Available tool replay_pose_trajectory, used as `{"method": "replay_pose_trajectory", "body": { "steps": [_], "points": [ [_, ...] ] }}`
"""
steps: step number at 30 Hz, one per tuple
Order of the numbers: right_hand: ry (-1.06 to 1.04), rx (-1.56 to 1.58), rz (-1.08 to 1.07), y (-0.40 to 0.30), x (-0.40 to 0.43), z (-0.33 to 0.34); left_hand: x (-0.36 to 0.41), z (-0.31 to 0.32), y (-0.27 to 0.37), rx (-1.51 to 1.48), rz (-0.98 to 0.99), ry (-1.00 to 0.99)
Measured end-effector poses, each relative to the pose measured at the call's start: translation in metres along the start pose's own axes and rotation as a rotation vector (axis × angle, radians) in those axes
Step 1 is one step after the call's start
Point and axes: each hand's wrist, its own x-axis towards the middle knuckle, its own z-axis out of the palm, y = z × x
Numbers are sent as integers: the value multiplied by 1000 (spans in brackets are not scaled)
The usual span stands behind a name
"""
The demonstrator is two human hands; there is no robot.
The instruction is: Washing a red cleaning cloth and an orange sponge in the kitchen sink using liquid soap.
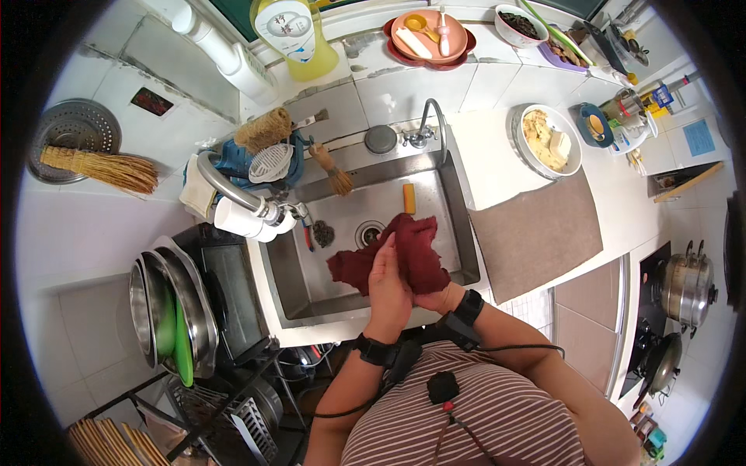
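Observation:
A dark red cloth point(418, 247) is held between my two hands above the near side of a stainless steel sink point(382, 201). My left hand point(389, 279) presses on the cloth with its fingers pointing away from me. Lower on the right, my right hand point(438, 296) holds the cloth from beneath, and its fingers are mostly hidden. The drain point(370, 233) shows just beyond the cloth. A yellow sponge point(409, 198), a steel wool scourer point(323, 233) and a small whisk brush point(335, 175) are in or over the sink.
A curved faucet point(434, 125) stands at the sink's back; another faucet with a white filter point(245, 218) stands left. Right of the sink lie a brown mat point(539, 233) and a bowl of food point(539, 166). Metal basins point(175, 303) lean at left; a steamer pot point(688, 285) stands far right.

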Motion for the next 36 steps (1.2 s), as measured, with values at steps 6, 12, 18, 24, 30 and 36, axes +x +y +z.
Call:
{"method": "replay_pose_trajectory", "body": {
  "steps": [6, 12, 18, 24, 30, 36],
  "points": [
    [-31, 522, -129, 5, -6, -64, -20, -3, 23, 499, 327, 192],
    [-421, 897, -106, 21, -15, -75, -43, -57, 31, 760, -83, 165],
    [-319, 1132, 6, 49, -26, -33, -76, -57, 22, 436, 207, 301],
    [-394, 1664, 408, 16, -58, -32, -96, -68, 11, 394, 312, 265],
    [-238, 2096, 661, -13, -89, -22, -123, -92, -10, -139, 87, 218],
    [-35, 989, 577, -82, -109, -14, -167, -129, -47, -25, 125, 321]
  ]
}}
